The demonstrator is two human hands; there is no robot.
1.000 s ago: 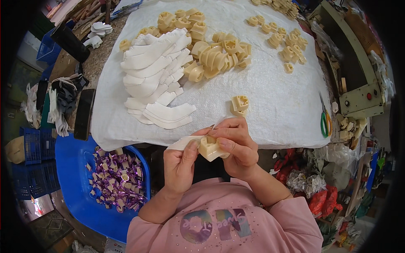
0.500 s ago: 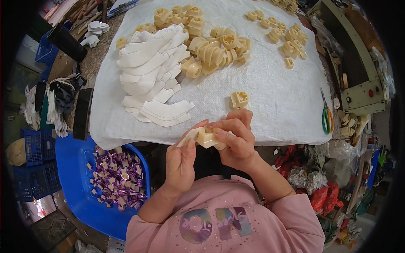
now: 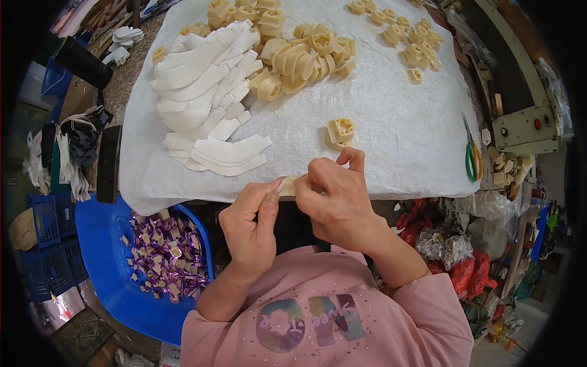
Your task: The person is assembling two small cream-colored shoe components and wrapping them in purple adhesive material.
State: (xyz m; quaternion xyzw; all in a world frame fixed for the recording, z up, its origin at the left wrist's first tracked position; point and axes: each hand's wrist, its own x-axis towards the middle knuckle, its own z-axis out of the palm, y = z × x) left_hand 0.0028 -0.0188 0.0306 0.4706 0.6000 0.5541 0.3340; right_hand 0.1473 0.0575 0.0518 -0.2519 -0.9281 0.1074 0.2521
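My left hand point(image 3: 249, 221) pinches the end of a white curved strip, of which only a sliver shows between thumb and forefinger. Against it, my right hand point(image 3: 336, 205) is closed around a cream plastic piece point(image 3: 289, 186), and the fingers cover most of it. Both hands meet at the table's near edge. Just beyond the right hand stands another cream piece point(image 3: 340, 133) with a hollow, notched top. To the left lies a spread stack of white curved strips point(image 3: 205, 101), with a large heap of cream pieces point(image 3: 306, 61) behind it.
Smaller cream pieces point(image 3: 420, 52) sit at the far right on the white woven sheet point(image 3: 391, 140). Scissors point(image 3: 472, 160) lie by the right edge, a dark phone point(image 3: 109, 164) by the left. A blue tub point(image 3: 101, 269) of shiny purple pieces point(image 3: 168, 260) stands below left.
My right hand has turned over the cream piece, hiding more of it. The left hand has shifted slightly left, still pinching the strip. The whole view has shifted a little.
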